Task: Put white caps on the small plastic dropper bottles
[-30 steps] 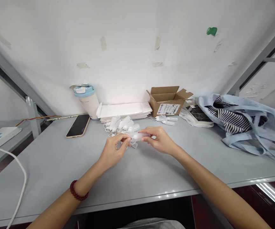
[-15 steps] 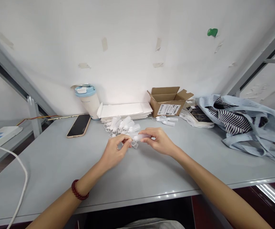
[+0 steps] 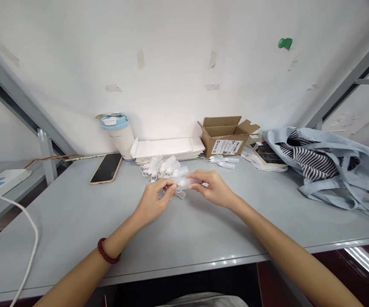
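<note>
Between thumb and fingers my right hand holds a small translucent white bottle, lying roughly level above the table. At its left end my left hand is pinched closed; what its fingertips hold is too small to make out. A pile of similar bottles with thin white loops lies just behind both hands. One more clear piece shows below the held bottle. A few separate bottles rest in front of the cardboard box.
On the grey table a phone and a blue-lidded cup are at the left. White envelopes lie by the wall. To the right are a plastic-wrapped dark item and a blue bag. A white cable runs at far left.
Both hands keep nearly the same place and grip. The clear piece below the held bottle has shifted slightly.
</note>
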